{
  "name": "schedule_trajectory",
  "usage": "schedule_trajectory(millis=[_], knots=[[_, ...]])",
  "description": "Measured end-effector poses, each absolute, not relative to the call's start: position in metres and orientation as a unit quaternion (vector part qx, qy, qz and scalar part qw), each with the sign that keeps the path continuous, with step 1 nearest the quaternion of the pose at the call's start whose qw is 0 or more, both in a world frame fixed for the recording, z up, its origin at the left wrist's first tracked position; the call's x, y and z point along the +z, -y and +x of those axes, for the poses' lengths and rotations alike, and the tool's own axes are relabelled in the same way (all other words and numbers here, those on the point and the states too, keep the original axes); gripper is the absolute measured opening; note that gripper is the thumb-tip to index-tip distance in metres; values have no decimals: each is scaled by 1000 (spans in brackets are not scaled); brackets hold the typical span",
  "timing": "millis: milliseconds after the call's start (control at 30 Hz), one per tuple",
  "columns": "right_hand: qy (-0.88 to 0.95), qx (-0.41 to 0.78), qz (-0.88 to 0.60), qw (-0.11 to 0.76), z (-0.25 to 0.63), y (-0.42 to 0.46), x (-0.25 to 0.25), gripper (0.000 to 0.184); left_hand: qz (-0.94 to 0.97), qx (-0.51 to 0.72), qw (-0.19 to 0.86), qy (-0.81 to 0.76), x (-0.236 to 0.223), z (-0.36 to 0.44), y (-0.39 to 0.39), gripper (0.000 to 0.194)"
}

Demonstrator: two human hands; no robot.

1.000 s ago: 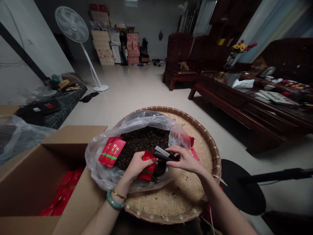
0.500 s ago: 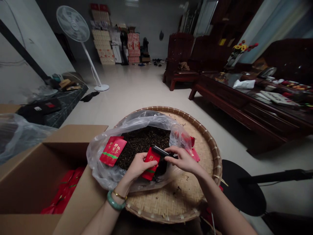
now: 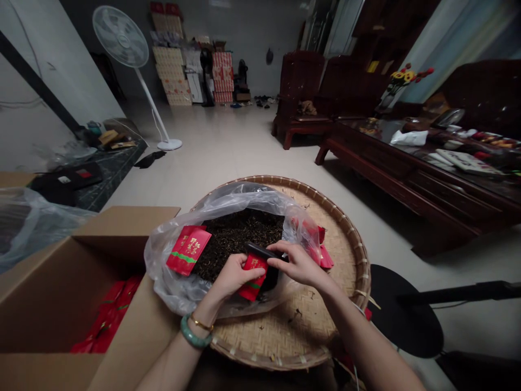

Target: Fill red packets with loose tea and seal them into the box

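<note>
Smooth packet [image 3: 252, 289], woven bamboo tray [image 3: 280, 334]

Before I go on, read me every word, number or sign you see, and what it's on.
"野生红茶" (likely reading): gold characters, top packet in plastic bag.
Held packet: gold characters, partly covered, too blurred.
Stacked boxes, booklet, fan hub: markings too small or blurred.

A bag [image 3: 171, 293] of leaves [image 3: 244, 228] sits on the tray [image 3: 301, 339], toward ten o'clock. Packets [image 3: 189, 251] lie at nine o'clock in the bag. From the tray, a box [image 3: 134, 320] of more packets [image 3: 108, 320] is at nine, a fan [image 3: 121, 38] at eleven, a table [image 3: 419, 179] at two.
</note>
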State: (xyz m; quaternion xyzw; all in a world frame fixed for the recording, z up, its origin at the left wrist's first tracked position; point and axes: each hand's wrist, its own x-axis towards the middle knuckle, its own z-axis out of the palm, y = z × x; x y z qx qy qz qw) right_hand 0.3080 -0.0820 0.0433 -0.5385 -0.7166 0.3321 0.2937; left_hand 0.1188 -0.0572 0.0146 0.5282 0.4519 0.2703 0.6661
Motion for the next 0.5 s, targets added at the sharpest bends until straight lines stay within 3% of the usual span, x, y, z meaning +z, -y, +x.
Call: schedule_trajectory(millis=[200, 500], knots=[[706, 349, -546, 287, 315, 81, 43, 30, 514, 270, 685, -440, 14, 117, 57, 29], [721, 326, -544, 279, 312, 79, 45, 22, 523, 258, 670, -459, 10, 116, 56, 34]])
